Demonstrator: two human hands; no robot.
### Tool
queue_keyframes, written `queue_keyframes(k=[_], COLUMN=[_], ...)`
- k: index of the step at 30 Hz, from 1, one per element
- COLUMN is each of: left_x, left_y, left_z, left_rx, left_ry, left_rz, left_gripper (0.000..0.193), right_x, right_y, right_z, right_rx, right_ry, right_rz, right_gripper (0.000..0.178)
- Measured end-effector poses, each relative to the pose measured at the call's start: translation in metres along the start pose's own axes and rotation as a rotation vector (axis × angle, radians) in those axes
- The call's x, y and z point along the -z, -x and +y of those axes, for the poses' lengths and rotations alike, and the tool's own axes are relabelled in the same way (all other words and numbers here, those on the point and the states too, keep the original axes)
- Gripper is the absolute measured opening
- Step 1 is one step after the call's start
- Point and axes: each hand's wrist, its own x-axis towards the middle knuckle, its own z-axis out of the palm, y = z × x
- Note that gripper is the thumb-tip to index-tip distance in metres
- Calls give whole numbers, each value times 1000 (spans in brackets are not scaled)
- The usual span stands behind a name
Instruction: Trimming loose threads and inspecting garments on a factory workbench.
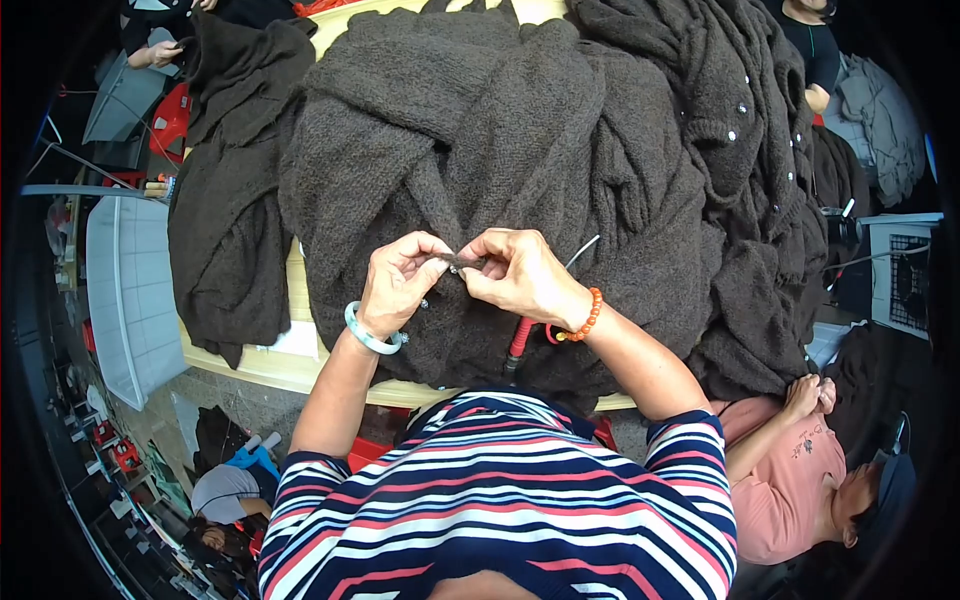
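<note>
A dark brown knit garment (500,130) lies heaped in front of me. Over its near part, my left hand (398,285) pinches a small gathered bit of the knit between thumb and fingers. My right hand (525,280) pinches the same bit from the other side, the fingertips nearly meeting. A small shiny button (453,268) shows between the hands, and another lies below, beside my left hand. Anything thin within the fingertips is too small to make out. Under my right wrist lies a tool with a red-wrapped handle (517,338) and a thin metal tip.
More brown knits with pale buttons (731,136) pile up at right; another knit (230,200) hangs over the table's left edge. Pale wood table (250,368) shows at the front. A person in pink (790,470) works close at right. White bins (128,290) stand at left.
</note>
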Motion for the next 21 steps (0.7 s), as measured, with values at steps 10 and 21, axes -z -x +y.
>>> queue_keyframes(k=[10, 21], left_x=[-2, -22], left_y=[-23, -21], left_z=[17, 16], left_rx=[57, 4], left_ry=[-412, -330], left_rz=[-118, -23], left_gripper=[9, 8], right_x=[19, 30], right_y=[-3, -2], right_z=[-1, 20], right_rx=[-60, -203], right_ry=[-54, -588], right_rz=[-106, -208], right_gripper=[17, 16])
